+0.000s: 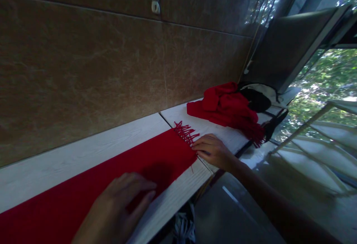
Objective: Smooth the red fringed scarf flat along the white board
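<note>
A long red scarf (92,184) lies flat along a white wooden bench top, its fringe (185,132) spread out at the far right end. My right hand (213,151) is at the near corner of that end, with its fingertips pinched together at the fringe edge. Blurred by motion, my left hand (119,203) hovers over or rests on the near edge of the scarf; which one I cannot tell. Its thumb stands apart from the fingers, and no object shows between them.
Beyond the fringe lies a rumpled heap of red fabric (225,106), fringed too, against a black and white bag (256,97). The white bench top (134,134) runs along a brown tiled wall. A pale metal rack (318,151) stands at the right by the window.
</note>
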Motion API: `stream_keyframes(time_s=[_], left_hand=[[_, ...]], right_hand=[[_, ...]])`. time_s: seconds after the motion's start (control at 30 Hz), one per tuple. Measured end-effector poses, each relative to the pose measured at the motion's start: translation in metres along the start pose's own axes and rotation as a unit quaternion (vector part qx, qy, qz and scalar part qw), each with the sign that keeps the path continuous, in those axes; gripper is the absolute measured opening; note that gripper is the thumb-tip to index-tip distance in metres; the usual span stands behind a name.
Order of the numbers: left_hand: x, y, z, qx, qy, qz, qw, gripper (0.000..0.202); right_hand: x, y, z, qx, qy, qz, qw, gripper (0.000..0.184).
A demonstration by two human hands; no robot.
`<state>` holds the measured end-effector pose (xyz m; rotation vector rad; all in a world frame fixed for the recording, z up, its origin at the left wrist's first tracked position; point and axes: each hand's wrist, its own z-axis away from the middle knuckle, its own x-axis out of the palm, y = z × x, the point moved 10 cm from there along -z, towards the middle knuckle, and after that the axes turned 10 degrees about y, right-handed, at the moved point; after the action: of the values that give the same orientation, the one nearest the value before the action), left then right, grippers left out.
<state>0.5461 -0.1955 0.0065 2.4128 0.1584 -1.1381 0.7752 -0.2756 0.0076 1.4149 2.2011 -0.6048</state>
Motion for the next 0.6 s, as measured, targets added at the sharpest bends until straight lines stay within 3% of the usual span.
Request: stream_keyframes(time_s=[0.13,0.23,0.33,0.43,0.6], left_hand=[[0.062,0.02,-0.056,-0.022,-0.065,-0.012,0.998,0.021],[0.085,0.026,-0.071,-0.022,-0.064,-0.054,0.996,0.042],[0.086,0.03,-0.066,0.017,-0.03,-0.077,0.996,0.042],[0.08,0.042,-0.058,0.101,0.0,-0.087,0.991,0.03],[0.078,0.055,-0.051,0.171,-0.012,-0.085,0.982,0.02]], right_hand=[[-0.001,0.006,0.002,0.022,0.003,-0.024,0.999,0.011],[-0.005,0.007,0.001,0.035,0.014,-0.034,0.999,0.011],[-0.01,0.006,0.0,0.037,0.027,-0.05,0.998,0.011],[-0.011,0.005,0.0,0.033,0.026,-0.054,0.998,0.01],[-0.005,0.009,0.004,0.049,-0.007,-0.05,0.998,0.012]])
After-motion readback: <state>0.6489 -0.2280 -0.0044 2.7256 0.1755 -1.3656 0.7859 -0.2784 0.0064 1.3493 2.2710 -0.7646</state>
